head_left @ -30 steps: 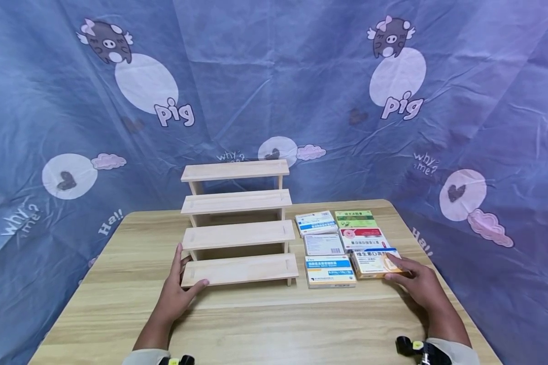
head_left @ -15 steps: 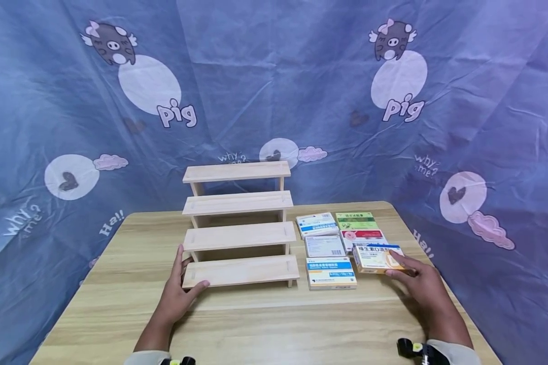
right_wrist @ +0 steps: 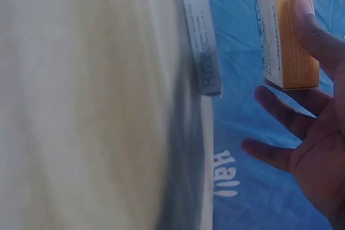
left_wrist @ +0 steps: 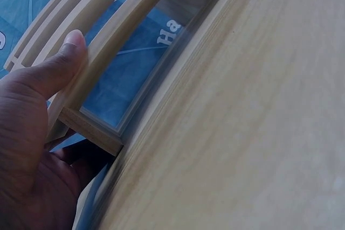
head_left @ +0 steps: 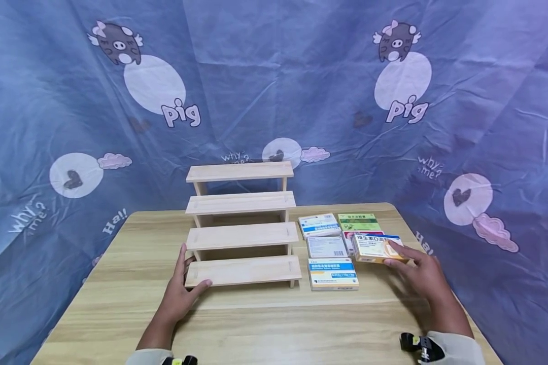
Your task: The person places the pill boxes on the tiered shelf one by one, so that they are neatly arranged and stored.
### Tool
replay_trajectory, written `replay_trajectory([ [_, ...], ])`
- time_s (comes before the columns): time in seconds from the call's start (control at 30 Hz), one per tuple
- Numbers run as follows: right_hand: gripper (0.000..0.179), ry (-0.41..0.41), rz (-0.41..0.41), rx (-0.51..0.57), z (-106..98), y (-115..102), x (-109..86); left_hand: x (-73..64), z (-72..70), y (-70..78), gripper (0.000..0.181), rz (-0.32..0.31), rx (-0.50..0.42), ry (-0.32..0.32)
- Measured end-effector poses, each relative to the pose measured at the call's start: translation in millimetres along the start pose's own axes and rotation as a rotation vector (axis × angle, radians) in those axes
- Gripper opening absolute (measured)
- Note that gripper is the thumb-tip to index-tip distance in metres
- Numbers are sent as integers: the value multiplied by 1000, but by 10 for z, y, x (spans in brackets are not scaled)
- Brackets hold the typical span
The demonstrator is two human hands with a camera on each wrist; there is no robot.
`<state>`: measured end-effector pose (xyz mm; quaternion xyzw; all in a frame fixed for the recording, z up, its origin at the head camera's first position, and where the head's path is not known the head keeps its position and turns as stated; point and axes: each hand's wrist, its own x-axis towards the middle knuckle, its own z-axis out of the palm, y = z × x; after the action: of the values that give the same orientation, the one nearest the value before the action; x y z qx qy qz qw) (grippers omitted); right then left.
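The right hand (head_left: 417,271) is pinching the orange-and-white box (head_left: 372,249) at its right end. The thumb is pressing on the orange side, as the right wrist view is showing, and a finger is lying against the box from the other side, so the gap between them is only as wide as the carton. Two more fingers are stretching out apart from the box, touching nothing. The box is hovering above the table (head_left: 255,324), partly covering the red-and-white box (head_left: 348,244); whether the two are touching, I cannot tell.

The left hand (head_left: 182,289) is gripping the stepped wooden stand (head_left: 243,271) at the left end of its lowest, nearest step. The thumb is resting on top of the board while the other fingers are reaching around the left end, partly hidden behind the leg; how firmly they are squeezing, I cannot tell.

To the right of the stand, cartons are lying flat in two columns. In the left column, a blue-and-white box (head_left: 333,275) is lying nearest, a white box with a barcode (head_left: 326,247) is sitting in the middle, and another blue-and-white carton (head_left: 319,226) is lying farthest. In the right column, a green box (head_left: 360,221) is lying at the far end, beyond the red-and-white one.
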<state>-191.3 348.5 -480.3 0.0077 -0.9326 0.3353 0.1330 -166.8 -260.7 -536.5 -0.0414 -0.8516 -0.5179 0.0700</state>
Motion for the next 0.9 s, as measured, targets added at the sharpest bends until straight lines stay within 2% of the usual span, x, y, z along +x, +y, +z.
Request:
replay_trajectory([
  [0.13,60,11,-36,-6,-9,-78,74,-9,6,-10,124,1,8,3],
  [0.37,57,108,-164,-12,-37,-242,228,-9,3,-4,124,-1,10,0],
  [0.63,54,80,-187,-39,-68,-477,409,-5,-2,2,123,-1,-1,-2],
  [0.9,52,108,-258,-42,-96,-704,598,-10,5,20,122,-3,39,-6],
])
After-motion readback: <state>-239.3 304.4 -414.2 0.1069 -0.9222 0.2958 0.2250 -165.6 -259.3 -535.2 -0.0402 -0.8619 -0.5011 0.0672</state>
